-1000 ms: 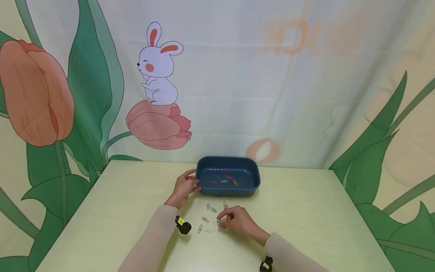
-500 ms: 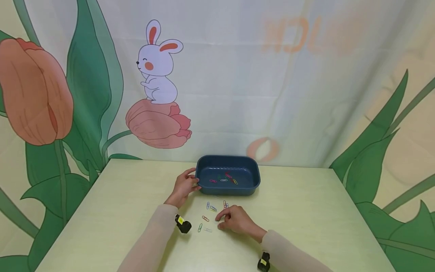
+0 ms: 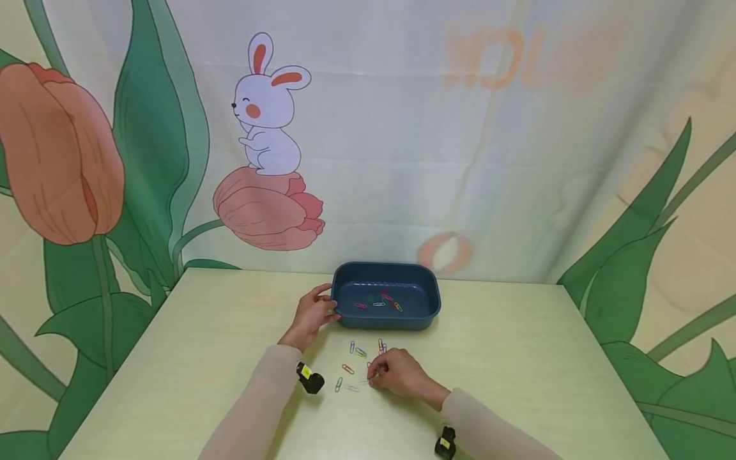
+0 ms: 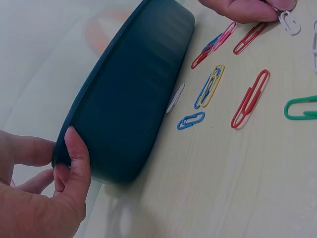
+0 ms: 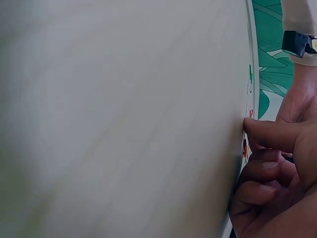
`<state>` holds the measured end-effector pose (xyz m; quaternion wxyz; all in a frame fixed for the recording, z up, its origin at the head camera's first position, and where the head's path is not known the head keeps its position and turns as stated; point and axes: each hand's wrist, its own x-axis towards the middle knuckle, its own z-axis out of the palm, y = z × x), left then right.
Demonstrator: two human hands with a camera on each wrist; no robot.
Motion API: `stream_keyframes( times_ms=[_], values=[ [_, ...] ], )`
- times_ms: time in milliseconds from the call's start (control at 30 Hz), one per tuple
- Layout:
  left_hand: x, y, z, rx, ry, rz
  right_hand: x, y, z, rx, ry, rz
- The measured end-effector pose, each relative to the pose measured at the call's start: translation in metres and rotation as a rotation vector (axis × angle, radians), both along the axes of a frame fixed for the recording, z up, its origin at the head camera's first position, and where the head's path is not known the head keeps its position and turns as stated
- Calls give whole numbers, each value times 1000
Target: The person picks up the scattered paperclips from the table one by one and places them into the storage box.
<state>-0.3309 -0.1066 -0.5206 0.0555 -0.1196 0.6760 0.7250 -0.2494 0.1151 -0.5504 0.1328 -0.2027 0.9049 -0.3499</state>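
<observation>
A dark blue plastic bin [image 3: 386, 322] stands near the back edge of the table, several coloured paper clips lying on its floor. My left hand [image 3: 310, 319] holds the bin's left end, thumb against the outer wall and fingers by the rim. In front of the bin, my right hand [image 3: 404, 374] is low at the tabletop. Its thumb and fingers pinch one end of a white paper clip [image 4: 290, 24], seen in the left wrist view. Just beside these fingertips lies a red paper clip [image 4: 249, 37]. The right wrist view hides the pinched clip.
Several loose clips lie between my hands, among them a green paper clip [image 3: 338, 384], another red paper clip [image 4: 250, 99], a yellow paper clip [image 4: 213, 85] and a blue paper clip [image 4: 191, 120]. A printed curtain [image 3: 374, 160] hangs behind the pale table [image 3: 517, 358].
My right hand's index finger has drawn in towards the thumb, and the fingertips now meet at the white paper clip. The left hand and the bin have stayed in place.
</observation>
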Motion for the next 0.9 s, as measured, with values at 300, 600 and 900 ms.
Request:
stream_keyframes(
  times_ms=[300, 600, 900],
  values=[
    [0, 0, 1, -7, -9, 3, 1, 3, 4, -21, -53, 1],
    [0, 0, 1, -4, -7, 1, 3, 9, 12, -56, -65, -4],
    [-1, 1, 1, 2, -14, 9, -1, 24, 31, -49, 15, -11]
  ],
)
